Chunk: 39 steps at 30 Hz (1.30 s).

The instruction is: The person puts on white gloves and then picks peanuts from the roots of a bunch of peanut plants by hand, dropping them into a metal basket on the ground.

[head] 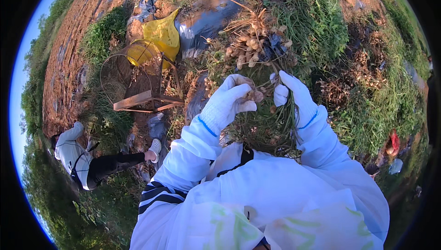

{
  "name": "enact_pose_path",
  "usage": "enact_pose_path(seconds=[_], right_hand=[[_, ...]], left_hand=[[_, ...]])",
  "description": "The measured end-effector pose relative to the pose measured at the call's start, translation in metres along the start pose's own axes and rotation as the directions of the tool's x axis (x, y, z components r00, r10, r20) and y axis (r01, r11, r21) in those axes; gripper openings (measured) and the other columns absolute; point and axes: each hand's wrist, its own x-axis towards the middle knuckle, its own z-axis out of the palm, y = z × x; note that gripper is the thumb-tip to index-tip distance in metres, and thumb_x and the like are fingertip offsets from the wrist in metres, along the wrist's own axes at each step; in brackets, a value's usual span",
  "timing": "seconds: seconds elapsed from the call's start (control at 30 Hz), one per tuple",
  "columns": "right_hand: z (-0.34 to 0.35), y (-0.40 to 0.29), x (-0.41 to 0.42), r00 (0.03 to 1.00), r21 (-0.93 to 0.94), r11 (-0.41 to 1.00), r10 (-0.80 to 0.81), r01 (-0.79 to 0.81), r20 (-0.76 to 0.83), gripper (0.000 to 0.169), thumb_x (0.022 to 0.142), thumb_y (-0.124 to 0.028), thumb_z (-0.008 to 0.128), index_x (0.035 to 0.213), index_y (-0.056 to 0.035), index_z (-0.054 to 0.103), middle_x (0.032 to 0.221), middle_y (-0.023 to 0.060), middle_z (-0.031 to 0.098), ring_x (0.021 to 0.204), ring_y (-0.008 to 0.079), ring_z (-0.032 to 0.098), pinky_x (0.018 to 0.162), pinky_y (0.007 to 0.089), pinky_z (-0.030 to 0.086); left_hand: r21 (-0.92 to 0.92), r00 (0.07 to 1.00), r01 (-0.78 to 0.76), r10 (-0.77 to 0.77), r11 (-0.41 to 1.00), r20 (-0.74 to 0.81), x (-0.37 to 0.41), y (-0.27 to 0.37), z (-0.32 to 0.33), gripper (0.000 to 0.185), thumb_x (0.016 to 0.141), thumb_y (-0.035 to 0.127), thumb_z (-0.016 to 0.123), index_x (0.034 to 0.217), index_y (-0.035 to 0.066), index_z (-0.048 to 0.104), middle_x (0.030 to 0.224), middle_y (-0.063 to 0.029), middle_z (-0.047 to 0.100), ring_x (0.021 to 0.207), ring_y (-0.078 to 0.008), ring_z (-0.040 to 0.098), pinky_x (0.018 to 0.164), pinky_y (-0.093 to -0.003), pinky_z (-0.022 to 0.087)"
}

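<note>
My right hand (296, 93), in a white knit glove, grips the green stems of an uprooted peanut plant (294, 112). A cluster of peanut pods (253, 45) hangs among roots just beyond my hands, with a scrap of dark plastic film (274, 46) caught in it. In a matching glove, my left hand (229, 96) curls its thumb and fingers around a few peanut pods (255, 95) beside the stems. Whether these pods are still attached to the plant cannot be made out.
To the left stands a round wire-mesh basket (129, 77) on a wooden frame (148, 100), with pods inside. A yellow sack (165, 31) lies behind it. Heaped peanut plants (313, 19) fill the right. Another person (77, 160) bends over at the far left.
</note>
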Motion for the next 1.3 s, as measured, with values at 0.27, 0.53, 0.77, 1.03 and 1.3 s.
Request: enact_pose_path(seconds=[0.27,0.53,0.77,1.03,1.3], right_hand=[[-0.010,0.005,0.005,0.999,0.012,0.999,0.041,-0.040,-0.012,0.023,0.096,-0.029,0.053,0.099,-0.0073,0.059,0.058,-0.0065,0.039,0.051,0.0072,0.037,0.047,0.0219,0.031],[-0.004,0.004,0.003,0.999,-0.026,0.999,0.029,-0.030,-0.046,0.025,0.095,-0.032,0.054,0.099,-0.0073,0.059,0.057,-0.0054,0.038,0.051,0.0087,0.038,0.048,0.0233,0.029],[-0.013,0.005,0.005,1.000,-0.011,1.000,0.014,-0.014,0.027,0.022,0.097,-0.028,0.050,0.098,-0.0077,0.059,0.057,-0.0058,0.037,0.049,0.0083,0.037,0.048,0.0236,0.032],[0.001,0.006,-0.009,0.998,-0.060,0.996,0.062,-0.061,0.024,0.020,0.100,-0.027,0.044,0.097,-0.0102,0.055,0.056,-0.0096,0.029,0.047,0.0041,0.030,0.045,0.0218,0.027],[-0.004,-0.002,-0.005,0.998,0.008,0.999,0.045,-0.045,0.047,0.026,0.102,-0.025,0.039,0.098,-0.0065,0.056,0.053,-0.0094,0.022,0.042,0.0055,0.024,0.042,0.0230,0.023]], left_hand=[[0.466,0.999,0.033,-0.039,0.884,0.002,0.005,-0.007,0.012,0.024,0.091,0.015,0.052,0.111,0.003,0.049,0.095,-0.0038,0.055,0.077,-0.0101,0.057,0.065,-0.0252,0.054],[-0.182,0.987,0.113,-0.131,0.977,-0.094,0.003,-0.013,0.020,0.030,0.094,0.019,0.050,0.118,0.002,0.044,0.098,-0.0103,0.057,0.088,-0.0200,0.062,0.079,-0.0381,0.056],[0.650,0.998,-0.053,0.061,0.758,0.010,-0.006,0.007,0.020,0.035,0.089,0.019,0.060,0.120,0.005,0.051,0.088,-0.0046,0.058,0.078,-0.0103,0.060,0.060,-0.0250,0.052],[0.953,0.956,-0.273,0.146,0.130,0.254,0.000,0.044,0.004,0.029,0.084,0.017,0.058,0.110,0.004,0.054,0.090,-0.0122,0.061,0.080,-0.0259,0.064,0.073,-0.0367,0.051],[0.918,0.854,-0.014,0.473,-0.395,0.216,-0.004,0.097,-0.091,0.027,0.087,0.018,0.056,0.109,0.003,0.054,0.088,-0.0075,0.060,0.074,-0.0171,0.063,0.068,-0.0305,0.053]])
